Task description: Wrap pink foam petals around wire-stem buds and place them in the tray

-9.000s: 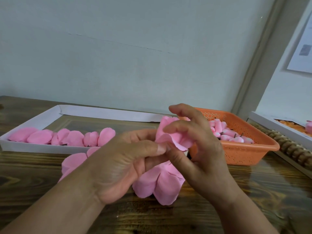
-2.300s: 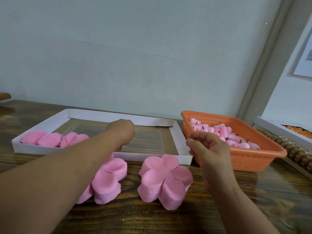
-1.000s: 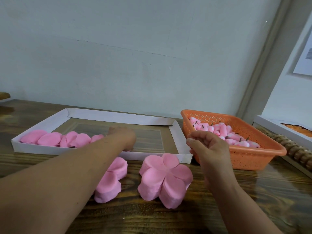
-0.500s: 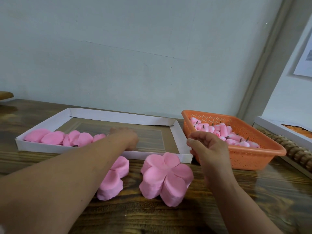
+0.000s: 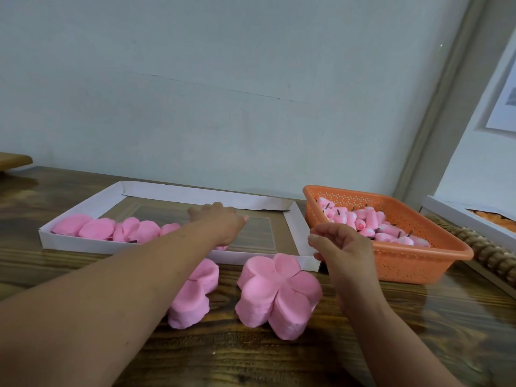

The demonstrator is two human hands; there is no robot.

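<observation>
Plainly, with the left hand (image 5: 220, 224) spread flat over the tray (image 5: 296, 230) and the right hand (image 5: 339, 247) loosely curled and empty, the wrapped flowers (image 5: 117, 229) may be knocked askew on withdrawal.

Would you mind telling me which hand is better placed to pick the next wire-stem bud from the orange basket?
Right hand: it hovers beside the orange perforated plastic basket of pink buds, while the left hand reaches into the white cardboard tray.

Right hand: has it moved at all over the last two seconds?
No. The right hand still hovers, loosely curled, beside the near right corner of the white tray, in front of the orange basket.
</observation>
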